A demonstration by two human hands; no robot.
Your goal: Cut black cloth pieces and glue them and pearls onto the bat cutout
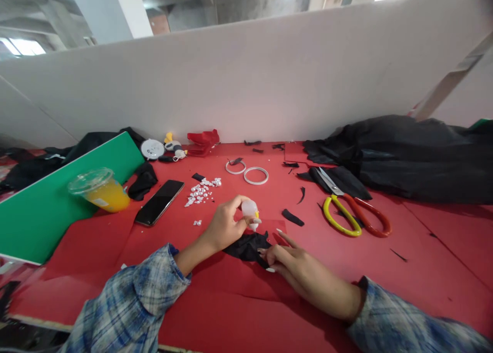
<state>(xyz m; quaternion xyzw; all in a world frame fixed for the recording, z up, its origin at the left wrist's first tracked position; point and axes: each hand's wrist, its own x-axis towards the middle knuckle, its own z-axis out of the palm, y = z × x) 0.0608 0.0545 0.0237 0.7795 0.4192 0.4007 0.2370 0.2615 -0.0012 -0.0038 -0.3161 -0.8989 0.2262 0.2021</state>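
Note:
My left hand [227,222] is closed around a small white glue bottle [250,209] with a bit of yellow on its side. The bottle is tipped nozzle down, just above a crumpled piece of black fabric [243,248]. At that fabric's right edge, my right hand [289,260] pinches it between thumb and fingers, with one finger stretched out. The fabric lies on the red tabletop [215,312]. Beyond my left hand are scattered white pearl beads [200,193] and two pale rings, the nearer ring [256,182] lying flat.
Scissors [348,213] with yellow and red handles lie at right, before a heap of black fabric [408,158]. At left are a phone [160,202], a cup of orange drink [110,194] and a green board [26,217]. A pale partition [246,81] closes off the back.

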